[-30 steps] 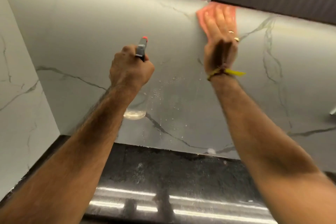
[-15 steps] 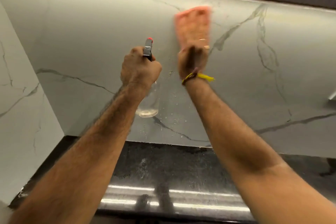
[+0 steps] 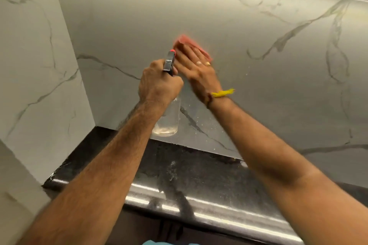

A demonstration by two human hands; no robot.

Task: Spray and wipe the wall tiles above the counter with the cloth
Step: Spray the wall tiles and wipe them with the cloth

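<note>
Wiping beside the bottle

My right hand [image 3: 196,69] presses the cloth [image 3: 186,41] flat on the tiles [image 3: 258,89]; my left hand [image 3: 159,83] grips the bottle [image 3: 168,121]. Hands nearly touching: they may collide.

A home kitchen: marble-look wall tiles [image 3: 258,89] above a dark stone counter [image 3: 199,181]

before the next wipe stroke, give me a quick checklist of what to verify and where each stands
1. Cloth flat under right hand, fingers straight: ok.
2. Cloth against the wall tiles: ok.
3. Left hand grip round the spray bottle: ok.
4. Nozzle clear of the right hand: not ok, right beside it.
5. Droplets on the tiles below the cloth wiped: not ok.
6. Liquid left in the bottle: cannot tell.
</note>
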